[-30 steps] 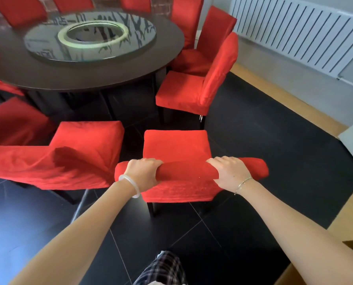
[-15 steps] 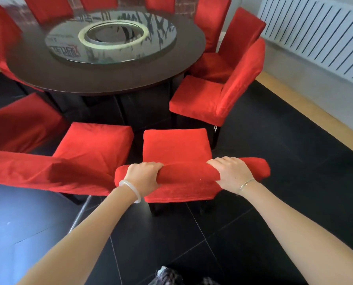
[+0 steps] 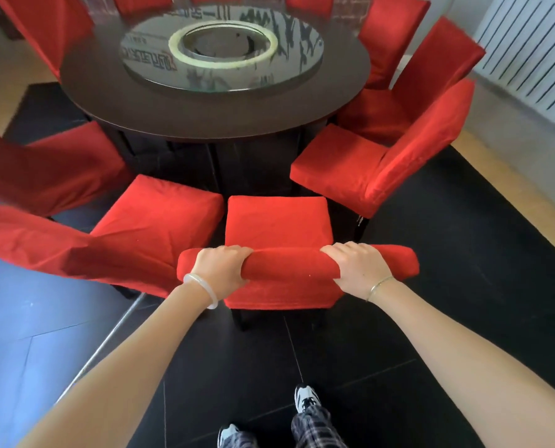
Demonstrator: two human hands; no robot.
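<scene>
While both hands, left (image 3: 219, 270) and right (image 3: 358, 268), grip the red fabric-covered chair's (image 3: 277, 223) backrest, fingers curled over, round dark tabletop (image 3: 211, 116) at 12 o'clock.

Red letters show on the glass disc (image 3: 146, 54) on the round table (image 3: 205, 121). They are blurry and look flipped, so they cannot be read. Black brush marks on the glass cannot be read either. No other words can be read.
</scene>
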